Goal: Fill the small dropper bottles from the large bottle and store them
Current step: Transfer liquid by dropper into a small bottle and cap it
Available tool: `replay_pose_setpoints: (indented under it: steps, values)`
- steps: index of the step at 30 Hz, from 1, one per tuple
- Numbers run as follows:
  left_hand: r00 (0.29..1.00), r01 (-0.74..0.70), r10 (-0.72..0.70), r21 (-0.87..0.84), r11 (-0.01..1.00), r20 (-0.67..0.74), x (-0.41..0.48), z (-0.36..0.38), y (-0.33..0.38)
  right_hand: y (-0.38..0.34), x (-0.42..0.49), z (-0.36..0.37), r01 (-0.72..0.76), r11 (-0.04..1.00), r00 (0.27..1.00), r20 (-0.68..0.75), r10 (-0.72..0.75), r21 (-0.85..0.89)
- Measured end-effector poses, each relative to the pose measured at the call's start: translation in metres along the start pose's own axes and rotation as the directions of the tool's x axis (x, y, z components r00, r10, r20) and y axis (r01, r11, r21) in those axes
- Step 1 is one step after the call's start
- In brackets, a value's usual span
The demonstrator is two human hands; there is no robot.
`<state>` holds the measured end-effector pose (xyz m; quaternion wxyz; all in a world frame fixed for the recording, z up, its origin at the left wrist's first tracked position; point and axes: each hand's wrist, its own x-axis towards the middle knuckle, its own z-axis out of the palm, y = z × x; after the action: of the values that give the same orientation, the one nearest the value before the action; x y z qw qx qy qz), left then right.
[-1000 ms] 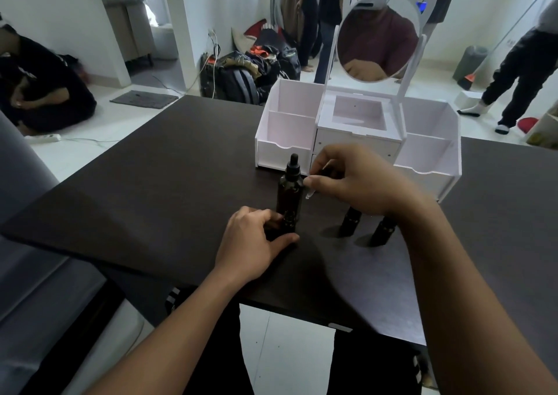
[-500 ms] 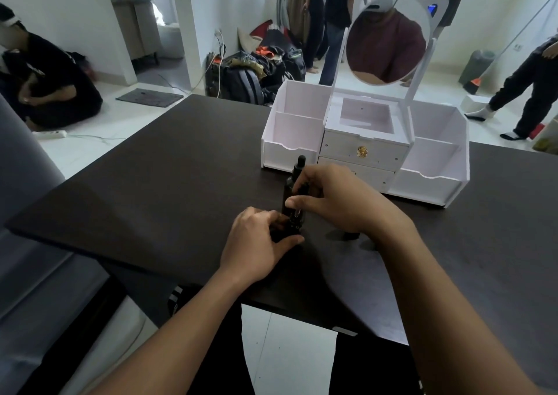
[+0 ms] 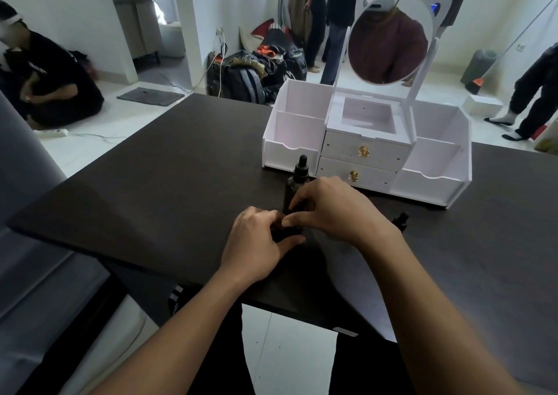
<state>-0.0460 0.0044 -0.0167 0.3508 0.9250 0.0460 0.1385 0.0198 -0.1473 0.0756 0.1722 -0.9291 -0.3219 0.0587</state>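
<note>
The large dark dropper bottle [image 3: 296, 183] stands upright on the dark table [image 3: 151, 201], just behind my hands. My left hand [image 3: 256, 243] grips a small dark dropper bottle [image 3: 288, 232] that stands on the table in front of the large one. My right hand [image 3: 335, 210] reaches over from the right, and its thumb and forefinger pinch the dropper cap at the top of that small bottle. Most of the small bottle is hidden by my fingers. Another small dropper bottle [image 3: 401, 221] stands behind my right wrist, partly hidden.
A white organizer [image 3: 434, 168] with open side compartments, two drawers and a round mirror [image 3: 389, 47] stands behind the bottles. A grey sofa [image 3: 27, 243] lies to the left of the table. Several people sit or stand on the floor beyond.
My right hand has come down from beside the large bottle's neck to the top of the small bottle in my left hand. My left hand has stayed put.
</note>
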Motion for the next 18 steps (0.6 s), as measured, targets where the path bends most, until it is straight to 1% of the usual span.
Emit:
replay_pose_setpoints:
  steps: [3,8,15,18]
  values:
    - [1.0,0.006,-0.006,-0.015,1.0,-0.006,0.0,0.0,0.0,0.0,-0.004,-0.001,0.009,0.999,1.0,0.013,-0.01,0.042]
    - [1.0,0.001,-0.001,-0.029,1.0,-0.022,0.0,0.0,0.001,0.008,-0.007,-0.005,0.03,0.995,0.994,0.099,-0.039,0.095]
    - [1.0,-0.007,0.007,-0.025,1.0,-0.013,-0.001,-0.003,0.004,0.012,-0.006,0.0,0.003,0.994,0.998,0.066,-0.011,0.109]
    - [1.0,-0.004,0.004,-0.027,1.0,-0.001,-0.002,-0.003,0.004,0.014,-0.008,0.0,0.033,0.992,0.996,0.081,-0.042,0.12]
